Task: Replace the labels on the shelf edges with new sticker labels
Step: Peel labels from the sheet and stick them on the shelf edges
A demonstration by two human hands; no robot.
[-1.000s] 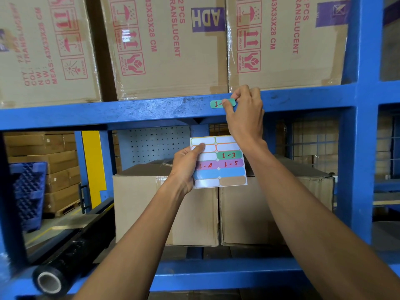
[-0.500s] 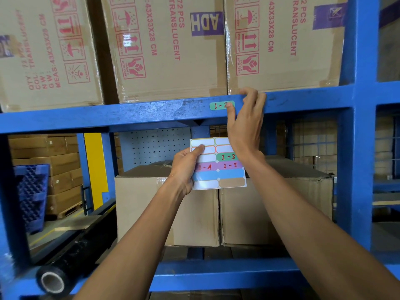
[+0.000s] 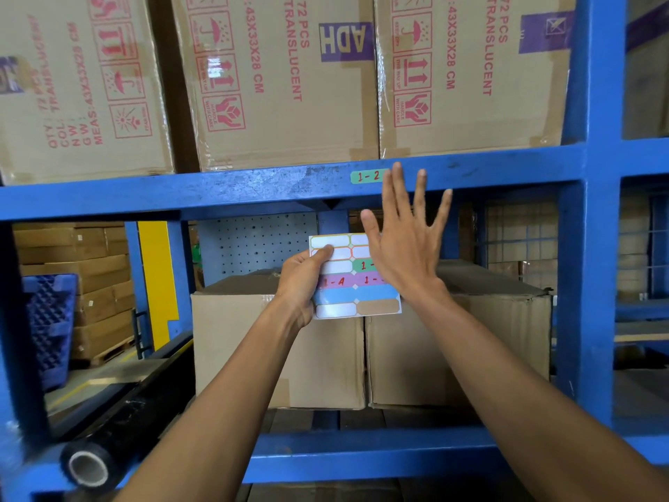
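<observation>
Green "1-2" label (image 3: 368, 176) sits on the blue shelf beam (image 3: 217, 192); right hand (image 3: 407, 248) spread, empty. Left hand (image 3: 302, 280) pinches the sticker sheet (image 3: 356, 297). Best rub the label's edges flat.

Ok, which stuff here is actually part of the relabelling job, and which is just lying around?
Job: green 1-2 label, blue shelf edge, sticker sheet in left hand, open right hand.
Lying about: cardboard boxes, black film roll, blue pallet.

Cardboard boxes (image 3: 275, 85), black film roll (image 3: 90, 465), blue pallet (image 3: 50, 320).
</observation>
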